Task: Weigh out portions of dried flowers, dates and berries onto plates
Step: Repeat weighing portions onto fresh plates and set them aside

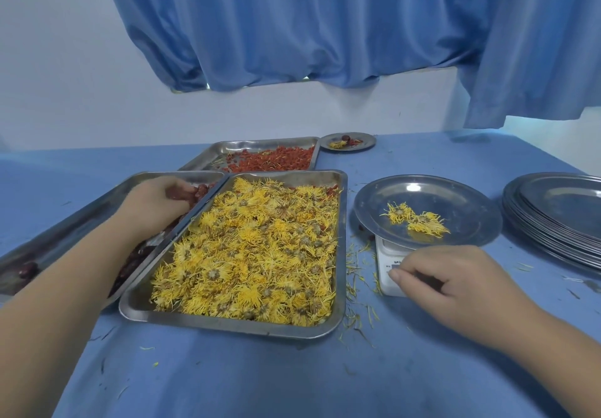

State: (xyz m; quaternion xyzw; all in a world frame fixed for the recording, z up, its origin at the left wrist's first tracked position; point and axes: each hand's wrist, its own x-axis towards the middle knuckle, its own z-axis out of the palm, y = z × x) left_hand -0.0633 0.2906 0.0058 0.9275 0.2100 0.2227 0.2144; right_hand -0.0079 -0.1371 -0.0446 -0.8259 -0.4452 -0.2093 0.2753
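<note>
- The date step is judged to be in hand: the left hand is reached into the date tray, just left of the flower tray, and its fingers are curled round a few dates.
- The right hand is laid on the table to the right of the flower tray; it is loosely curled with nothing seen in it, and one fingertip is set against the front of the scale.
- A plate is seated on the scale, right of the flower tray, and two dried flowers are already laid on it; no dates or berries are seen there yet.
- For the next move, the dates would need to be lifted clear of the tray rim, carried across the flower tray and set on the plate gently, so that the plate is not tipped on the small scale.
- The scale's display is partly covered by the right hand; it may need to be uncovered for the reading.
- The berries are kept in a tray behind the flower tray.
- A filled plate is set behind and to the right of the flower tray; a stack of plates is placed far right of it.
- Loose petals are scattered along the flower tray's right side.
</note>
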